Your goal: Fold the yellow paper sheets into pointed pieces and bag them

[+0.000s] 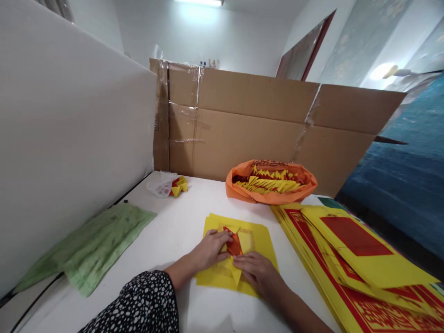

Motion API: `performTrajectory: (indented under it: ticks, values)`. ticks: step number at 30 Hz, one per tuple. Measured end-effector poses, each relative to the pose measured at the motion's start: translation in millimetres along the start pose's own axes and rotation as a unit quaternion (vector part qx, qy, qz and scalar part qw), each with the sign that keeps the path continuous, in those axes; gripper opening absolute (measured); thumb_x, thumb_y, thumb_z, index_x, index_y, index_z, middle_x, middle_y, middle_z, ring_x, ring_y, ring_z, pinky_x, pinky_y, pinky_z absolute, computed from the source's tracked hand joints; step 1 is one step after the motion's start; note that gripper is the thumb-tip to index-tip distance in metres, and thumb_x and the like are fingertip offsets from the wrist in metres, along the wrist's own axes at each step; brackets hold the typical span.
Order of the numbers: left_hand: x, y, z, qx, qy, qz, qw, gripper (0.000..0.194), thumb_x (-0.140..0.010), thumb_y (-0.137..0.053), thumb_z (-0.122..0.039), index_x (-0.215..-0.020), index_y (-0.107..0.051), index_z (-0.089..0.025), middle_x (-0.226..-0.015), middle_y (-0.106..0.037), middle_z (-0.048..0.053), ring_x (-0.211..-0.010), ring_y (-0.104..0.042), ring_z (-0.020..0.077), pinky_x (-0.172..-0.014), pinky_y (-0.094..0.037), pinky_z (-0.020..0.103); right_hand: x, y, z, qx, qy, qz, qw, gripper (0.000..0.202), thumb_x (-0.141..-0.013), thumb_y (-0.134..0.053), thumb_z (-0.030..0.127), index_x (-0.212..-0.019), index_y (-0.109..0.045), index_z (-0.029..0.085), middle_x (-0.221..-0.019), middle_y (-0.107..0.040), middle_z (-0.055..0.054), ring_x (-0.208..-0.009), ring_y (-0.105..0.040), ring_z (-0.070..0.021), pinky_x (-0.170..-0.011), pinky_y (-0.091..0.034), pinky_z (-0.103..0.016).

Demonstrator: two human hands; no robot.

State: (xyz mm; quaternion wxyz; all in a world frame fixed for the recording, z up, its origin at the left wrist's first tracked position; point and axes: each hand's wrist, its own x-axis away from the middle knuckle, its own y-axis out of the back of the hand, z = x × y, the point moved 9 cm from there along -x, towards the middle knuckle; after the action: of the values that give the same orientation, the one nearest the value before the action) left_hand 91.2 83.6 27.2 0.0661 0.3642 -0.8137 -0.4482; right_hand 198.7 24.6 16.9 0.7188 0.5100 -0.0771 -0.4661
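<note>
A small folded paper piece [234, 244], red-orange in the middle with yellow pointed ends, lies on a few flat yellow paper sheets [265, 247] in front of me. My left hand [212, 250] has its fingers and thumb closed on the left edge of the folded paper. From the lower right, my right hand [259, 273] grips the same piece near its lower part, fingers together. The undersides of both hands and the exact folds between the fingers are hidden.
An orange bag [239, 194] full of folded yellow pieces stands at the back. Stacked yellow-and-red printed sheets [350, 273] lie right. Left are a green cloth [100, 240] and a clear plastic bag [162, 185] beside a folded yellow-red piece [179, 186]. Cardboard [243, 115] walls the back.
</note>
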Motion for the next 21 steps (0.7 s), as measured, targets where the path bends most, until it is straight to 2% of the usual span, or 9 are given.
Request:
performTrajectory:
  ticks: [3, 5, 8, 10, 11, 14, 16, 19, 21]
  values:
    - [2.1, 0.6, 0.7, 0.012, 0.009, 0.027, 1.000, 0.047, -0.079, -0.067, -0.020, -0.124, -0.054, -0.029, -0.137, -0.055, 0.007, -0.126, -0.051, 0.0269, -0.109, -0.025, 0.046, -10.0, 8.2, -20.4, -0.083, -0.140, -0.029, 0.986, 0.020, -0.089, -0.052, 0.023, -0.093, -0.071, 0.026, -0.087, -0.073, -0.002, -0.079, -0.065, -0.0203, -0.073, -0.050, -0.033]
    - [2.1, 3.5, 0.2, 0.013, 0.008, 0.032, 0.999, 0.047, -0.075, -0.066, -0.018, -0.120, -0.056, -0.029, -0.131, -0.059, 0.005, -0.120, -0.054, 0.0268, -0.109, -0.023, 0.046, -20.1, 9.9, -31.1, -0.113, -0.195, -0.041, 0.973, 0.015, -0.087, -0.053, 0.024, -0.081, -0.067, 0.024, -0.073, -0.067, 0.001, -0.068, -0.060, -0.0182, -0.064, -0.044, -0.029]
    - [-1.9, 9.0, 2.4, 0.011, 0.022, 0.018, 1.000, 0.024, -0.074, -0.062, -0.017, -0.097, -0.062, -0.024, -0.094, -0.069, 0.000, -0.088, -0.063, 0.0191, -0.100, -0.032, 0.036, -37.6, 9.6, -41.4, -0.143, -0.222, -0.052, 0.963, 0.009, -0.081, -0.054, 0.020, -0.074, -0.059, 0.022, -0.064, -0.059, 0.004, -0.061, -0.053, -0.0153, -0.059, -0.038, -0.026]
    - [-6.3, 13.7, 8.3, 0.026, 0.055, -0.013, 0.998, 0.005, -0.079, -0.058, -0.022, -0.082, -0.062, -0.021, -0.069, -0.064, -0.004, -0.066, -0.058, 0.0139, -0.087, -0.039, 0.030, -45.2, 7.8, -44.7, -0.159, -0.231, -0.051, 0.958, 0.005, -0.079, -0.054, 0.018, -0.076, -0.057, 0.021, -0.065, -0.057, 0.005, -0.063, -0.053, -0.0151, -0.060, -0.038, -0.026]
    - [-8.4, 16.0, 11.7, 0.041, 0.073, -0.034, 0.996, 0.009, -0.082, -0.057, -0.025, -0.077, -0.062, -0.020, -0.066, -0.064, -0.004, -0.061, -0.056, 0.0130, -0.081, -0.041, 0.028, -46.9, 7.5, -44.7, -0.158, -0.235, -0.052, 0.958, 0.005, -0.079, -0.054, 0.016, -0.079, -0.057, 0.021, -0.066, -0.058, 0.004, -0.064, -0.054, -0.0155, -0.061, -0.040, -0.026]
    - [-12.8, 20.2, 18.9, 0.086, 0.103, -0.096, 0.986, 0.019, -0.085, -0.057, -0.028, -0.069, -0.062, -0.018, -0.082, -0.071, 0.000, -0.069, -0.062, 0.0150, -0.074, -0.045, 0.026, -43.4, 11.4, -33.6, -0.078, -0.227, -0.083, 0.967, 0.021, -0.080, -0.052, 0.013, -0.098, -0.061, 0.019, -0.084, -0.064, -0.001, -0.077, -0.060, -0.0191, -0.072, -0.047, -0.031]
    - [-14.4, 19.9, 20.3, 0.096, 0.104, -0.115, 0.983, 0.016, -0.083, -0.061, -0.023, -0.067, -0.062, -0.019, -0.093, -0.073, 0.001, -0.084, -0.067, 0.0179, -0.078, -0.046, 0.026, -35.7, 6.2, -16.6, 0.005, -0.197, -0.085, 0.977, 0.033, -0.083, -0.052, 0.011, -0.114, -0.061, 0.018, -0.107, -0.066, -0.009, -0.099, -0.060, -0.0239, -0.088, -0.047, -0.039]
    - [-15.6, 20.6, 21.0, 0.079, 0.103, -0.122, 0.984, 0.017, -0.080, -0.064, -0.019, -0.064, -0.059, -0.020, -0.099, -0.074, 0.003, -0.110, -0.063, 0.0223, -0.085, -0.047, 0.028, -17.9, -21.4, 3.0, 0.079, -0.186, -0.032, 0.979, 0.046, -0.087, -0.059, 0.021, -0.133, -0.054, 0.016, -0.141, -0.051, -0.014, -0.132, -0.042, -0.0306, -0.111, -0.032, -0.048]
    - [-16.7, 22.7, 22.9, 0.066, 0.108, -0.121, 0.985, 0.019, -0.079, -0.065, -0.018, -0.062, -0.057, -0.021, -0.103, -0.073, 0.004, -0.119, -0.058, 0.0242, -0.086, -0.047, 0.030, -5.8, -37.3, 8.0, 0.094, -0.215, -0.008, 0.972, 0.061, -0.088, -0.063, 0.033, -0.143, -0.044, 0.015, -0.153, -0.034, -0.013, -0.142, -0.026, -0.0318, -0.117, -0.022, -0.049]
